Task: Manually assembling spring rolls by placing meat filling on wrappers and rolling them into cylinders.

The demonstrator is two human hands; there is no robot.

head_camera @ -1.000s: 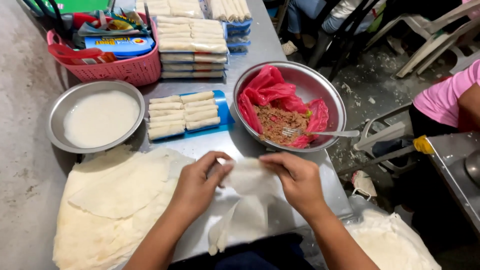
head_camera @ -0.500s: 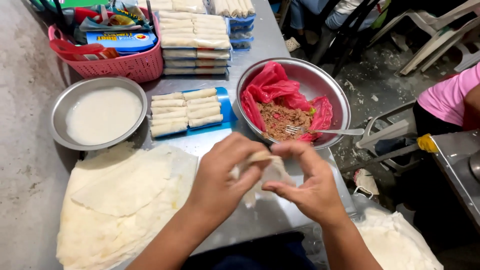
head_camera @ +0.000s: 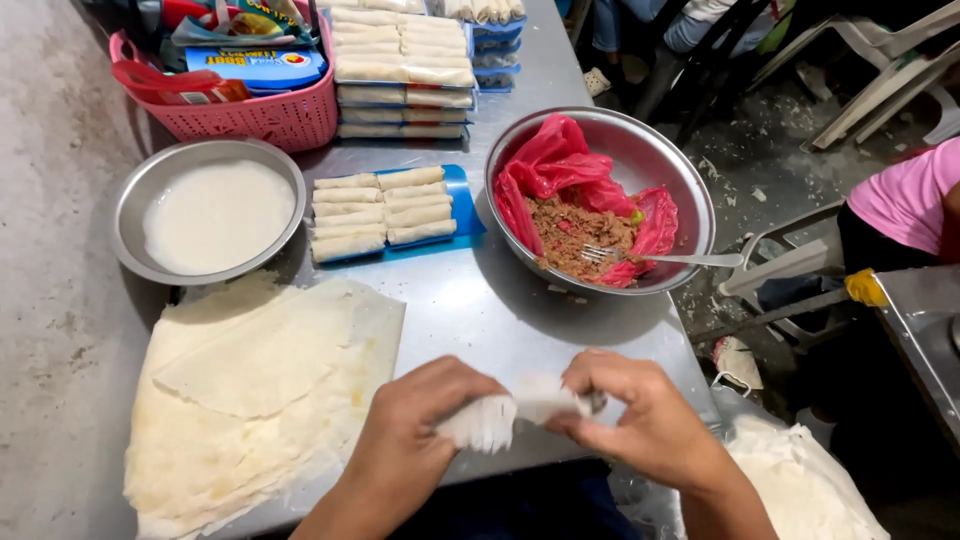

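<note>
Both the left hand (head_camera: 420, 425) and right hand (head_camera: 635, 420) pinch a white wrapper roll (head_camera: 505, 415) over the near edge of the steel table (head_camera: 480, 310), with the wrapper stack (head_camera: 250, 390) and filling bowl (head_camera: 680, 170) in reach.

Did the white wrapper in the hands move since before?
Yes. The thin white wrapper was lying spread flat on the grey metal table; now both hands hold it bunched up above the table's near edge.

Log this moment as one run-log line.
left hand: grips thin white wrapper roll | right hand: grips roll's other end | location: above steel table | nearby: stacked pale wrapper sheets
</note>
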